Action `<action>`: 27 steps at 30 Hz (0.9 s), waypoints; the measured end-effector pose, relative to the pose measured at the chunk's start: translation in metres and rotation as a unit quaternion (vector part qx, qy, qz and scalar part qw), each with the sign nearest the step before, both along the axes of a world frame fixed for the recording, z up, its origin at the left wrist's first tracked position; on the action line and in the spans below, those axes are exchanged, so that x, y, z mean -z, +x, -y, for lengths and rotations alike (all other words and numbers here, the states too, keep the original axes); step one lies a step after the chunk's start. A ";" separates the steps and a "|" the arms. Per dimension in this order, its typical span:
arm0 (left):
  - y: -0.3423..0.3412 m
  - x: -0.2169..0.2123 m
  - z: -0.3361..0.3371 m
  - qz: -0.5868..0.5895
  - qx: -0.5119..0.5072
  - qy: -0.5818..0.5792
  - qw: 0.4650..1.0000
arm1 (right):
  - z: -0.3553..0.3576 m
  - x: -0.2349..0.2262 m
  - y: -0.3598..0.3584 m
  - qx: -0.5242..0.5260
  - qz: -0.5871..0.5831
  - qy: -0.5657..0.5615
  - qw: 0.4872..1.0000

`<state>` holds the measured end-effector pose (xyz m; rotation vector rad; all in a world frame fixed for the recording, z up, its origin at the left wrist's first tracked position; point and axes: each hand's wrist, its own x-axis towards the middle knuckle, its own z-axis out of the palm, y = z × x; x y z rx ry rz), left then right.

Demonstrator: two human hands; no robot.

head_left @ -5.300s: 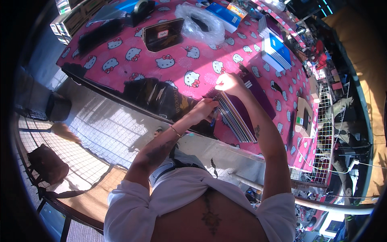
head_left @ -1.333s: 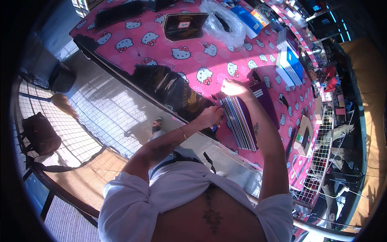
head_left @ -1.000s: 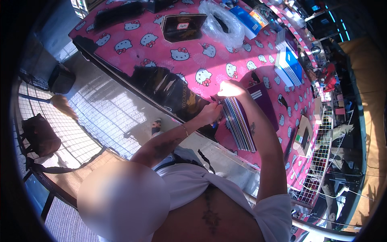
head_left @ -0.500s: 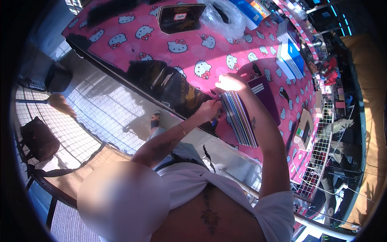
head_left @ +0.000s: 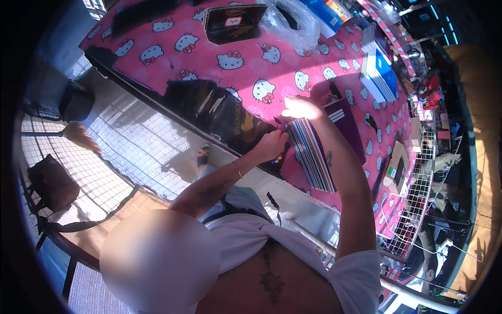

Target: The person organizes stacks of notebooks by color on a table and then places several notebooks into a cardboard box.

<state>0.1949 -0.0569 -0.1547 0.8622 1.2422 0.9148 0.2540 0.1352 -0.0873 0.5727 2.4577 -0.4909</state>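
While my left hand [head_left: 270,145] pinches the striped packets [head_left: 311,155], my right hand [head_left: 298,108] grips their top; I'd fan them slowly.

Person wears a white short-sleeved top [head_left: 293,246], sleeves ending at the upper arms, neckline low at the chest. Dark ornamental tattoo [head_left: 271,275] down the middle of the chest. Thin bracelet [head_left: 238,170] on the left wrist. Small dark tattoo mark [head_left: 330,158] on the right forearm. Both forearms bare. Light grey trousers [head_left: 238,196] below the top, dark sandal [head_left: 203,155] on one foot.
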 end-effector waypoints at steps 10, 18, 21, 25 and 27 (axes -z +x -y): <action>0.002 -0.011 -0.009 0.068 -0.041 -0.068 0.995 | 0.004 0.010 -0.007 -0.020 0.021 0.043 0.999; 0.011 -0.012 -0.006 0.063 -0.015 -0.065 0.996 | -0.025 0.060 0.028 0.089 -0.059 -0.134 0.985; 0.008 -0.008 -0.002 0.112 -0.022 -0.123 0.986 | -0.023 0.064 0.025 0.037 -0.080 -0.090 0.992; -0.004 -0.005 -0.005 0.110 -0.032 -0.123 0.986 | 0.004 0.025 -0.009 0.021 0.033 0.016 0.999; -0.004 -0.005 -0.007 0.086 -0.053 -0.111 0.989 | 0.006 0.018 -0.013 -0.017 0.028 -0.009 0.999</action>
